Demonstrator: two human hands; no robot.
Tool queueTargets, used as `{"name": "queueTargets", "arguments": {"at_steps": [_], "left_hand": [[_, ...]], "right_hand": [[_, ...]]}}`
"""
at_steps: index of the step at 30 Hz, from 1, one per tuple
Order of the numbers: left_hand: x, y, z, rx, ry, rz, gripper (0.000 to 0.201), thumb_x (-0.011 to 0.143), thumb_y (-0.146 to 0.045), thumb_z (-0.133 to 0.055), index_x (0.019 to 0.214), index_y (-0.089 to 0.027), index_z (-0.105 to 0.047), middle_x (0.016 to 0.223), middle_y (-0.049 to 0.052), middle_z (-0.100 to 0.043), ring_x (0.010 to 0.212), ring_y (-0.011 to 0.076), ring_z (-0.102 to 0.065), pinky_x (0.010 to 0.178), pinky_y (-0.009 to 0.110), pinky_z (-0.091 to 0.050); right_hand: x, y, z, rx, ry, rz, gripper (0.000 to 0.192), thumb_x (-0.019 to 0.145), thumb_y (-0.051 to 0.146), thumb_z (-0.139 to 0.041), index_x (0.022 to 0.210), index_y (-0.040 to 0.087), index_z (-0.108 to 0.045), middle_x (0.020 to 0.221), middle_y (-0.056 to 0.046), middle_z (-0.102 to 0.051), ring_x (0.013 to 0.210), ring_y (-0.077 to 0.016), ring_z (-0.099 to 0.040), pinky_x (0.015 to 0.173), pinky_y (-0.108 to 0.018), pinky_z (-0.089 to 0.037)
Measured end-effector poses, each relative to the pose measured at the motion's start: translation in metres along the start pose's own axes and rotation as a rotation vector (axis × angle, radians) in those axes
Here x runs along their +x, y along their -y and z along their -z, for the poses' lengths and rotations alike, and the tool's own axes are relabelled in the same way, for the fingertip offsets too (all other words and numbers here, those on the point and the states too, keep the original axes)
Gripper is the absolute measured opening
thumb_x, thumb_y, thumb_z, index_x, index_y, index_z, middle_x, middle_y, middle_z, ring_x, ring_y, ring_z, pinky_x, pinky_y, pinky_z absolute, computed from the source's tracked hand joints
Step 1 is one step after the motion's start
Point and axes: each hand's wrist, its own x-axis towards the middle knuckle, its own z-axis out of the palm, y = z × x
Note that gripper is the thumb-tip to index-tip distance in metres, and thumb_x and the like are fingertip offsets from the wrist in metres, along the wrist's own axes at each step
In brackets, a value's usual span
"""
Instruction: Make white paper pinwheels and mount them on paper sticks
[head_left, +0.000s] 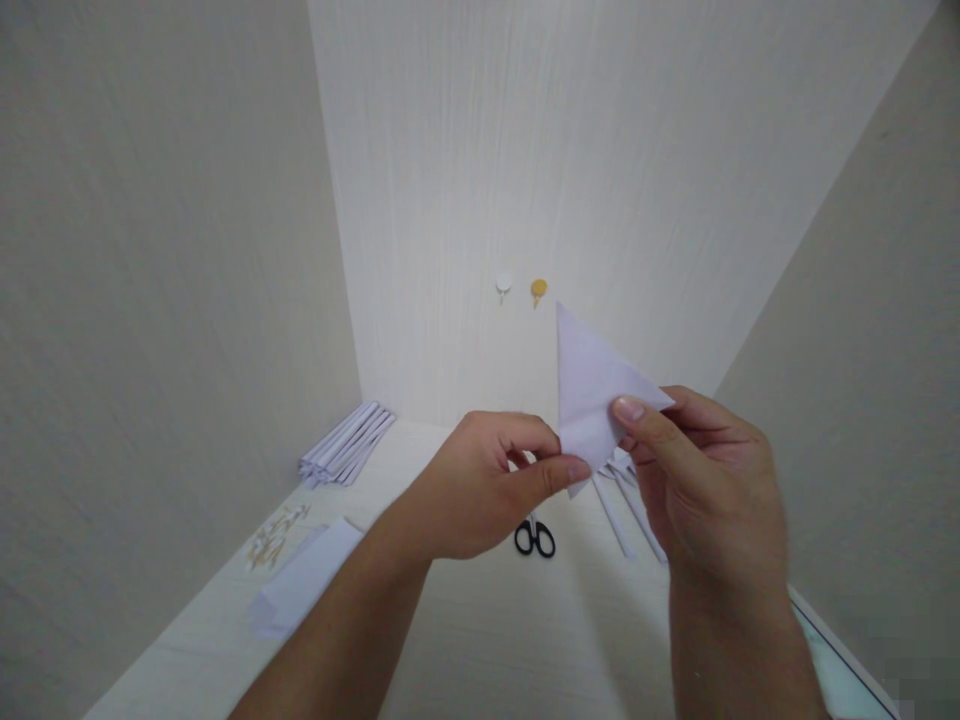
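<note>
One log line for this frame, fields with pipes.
left hand: pinching folded paper | right hand: pinching same paper | scissors: on table

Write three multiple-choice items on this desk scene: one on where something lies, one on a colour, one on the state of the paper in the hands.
1. Where do the scissors lie?
A. on the desk below the hands
B. hung on a wall hook
C. on top of the paper stack

2. What colour are the scissor handles?
A. red
B. black
C. yellow

3. How is the folded paper held?
A. flat on the desk under one palm
C. crumpled in one fist
B. up in the air, pinched by both hands

Answers:
1. A, since they rest on the desk just beneath the left hand.
2. B, since both loops show black.
3. B, since the left hand and the right hand each pinch a lower part of the triangle above the desk.
</note>
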Motion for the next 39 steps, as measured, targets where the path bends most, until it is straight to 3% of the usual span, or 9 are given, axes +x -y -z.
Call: {"name": "queueTargets", "arguments": {"at_steps": [11,14,18,23,26,28,32,39], "left_hand": [[0.0,0.002,0.001,0.071,-0.017,-0.024,0.025,0.091,-0.026,-0.069,0.069,-0.016,-0.062,0.065,-0.004,-0.054,0.062,0.0093,-0.047,0.06,0.022,-0.04],[0.0,0.004,0.003,0.056,-0.046,-0.023,0.02,0.09,-0.027,-0.071,0.073,-0.015,-0.068,0.069,-0.003,-0.06,0.062,0.0087,-0.049,0.059,0.021,-0.04],[0.0,0.009,0.005,-0.03,-0.199,-0.034,0.018,0.082,-0.032,-0.082,0.09,-0.016,-0.078,0.067,-0.003,-0.062,0.059,0.0091,-0.048,0.054,0.021,-0.039],[0.001,0.01,0.004,-0.138,-0.324,-0.132,0.017,0.086,-0.03,-0.078,0.075,-0.016,-0.076,0.065,-0.001,-0.065,0.058,0.0082,-0.05,0.052,0.019,-0.039],[0.002,0.009,0.004,-0.118,-0.327,-0.156,0.018,0.085,-0.026,-0.079,0.07,-0.016,-0.075,0.06,-0.002,-0.063,0.054,0.0072,-0.049,0.048,0.018,-0.038],[0.003,0.01,0.004,-0.12,-0.352,-0.155,0.008,0.081,-0.024,-0.082,0.078,-0.017,-0.08,0.06,-0.002,-0.066,0.053,0.0075,-0.051,0.047,0.018,-0.04],[0.002,0.012,0.004,-0.207,-0.384,-0.176,0.012,0.081,-0.022,-0.083,0.092,-0.018,-0.083,0.059,-0.001,-0.069,0.05,0.0091,-0.058,0.047,0.019,-0.047],[0.0,0.013,0.006,-0.202,-0.37,-0.274,0.011,0.081,-0.014,-0.083,0.088,-0.022,-0.085,0.085,0.003,-0.083,0.078,0.0145,-0.077,0.073,0.021,-0.062]], "right_hand": [[0.002,-0.003,0.004,0.006,-0.04,0.012,0.019,0.086,0.03,-0.084,0.07,0.024,-0.076,0.065,0.002,-0.066,0.061,-0.0133,-0.059,0.055,-0.027,-0.048],[0.003,-0.004,0.007,0.012,-0.006,-0.019,0.012,0.087,0.029,-0.084,0.077,0.026,-0.078,0.066,0.003,-0.068,0.06,-0.0128,-0.059,0.056,-0.027,-0.049],[0.003,-0.003,0.008,-0.01,0.074,-0.054,0.009,0.085,0.029,-0.086,0.079,0.026,-0.079,0.069,0.003,-0.071,0.063,-0.0117,-0.063,0.06,-0.024,-0.05],[0.002,0.002,0.006,-0.072,0.168,-0.106,0.014,0.085,0.033,-0.085,0.076,0.024,-0.081,0.068,0.001,-0.073,0.062,-0.0113,-0.065,0.059,-0.022,-0.051],[0.003,0.002,0.007,-0.098,0.168,-0.068,0.006,0.084,0.031,-0.086,0.083,0.025,-0.083,0.07,0.001,-0.074,0.064,-0.0117,-0.066,0.06,-0.022,-0.053],[0.003,0.002,0.008,-0.126,0.161,-0.034,0.004,0.084,0.029,-0.086,0.085,0.026,-0.084,0.07,0.001,-0.075,0.065,-0.0122,-0.067,0.061,-0.022,-0.054],[0.004,0.002,0.008,-0.233,0.181,0.061,0.007,0.085,0.023,-0.084,0.09,0.028,-0.085,0.083,-0.001,-0.078,0.074,-0.0142,-0.069,0.066,-0.025,-0.055],[0.004,0.002,0.004,-0.234,0.15,0.232,0.02,0.087,0.013,-0.076,0.092,0.03,-0.084,0.108,-0.003,-0.077,0.105,-0.0191,-0.07,0.083,-0.028,-0.058]]}}
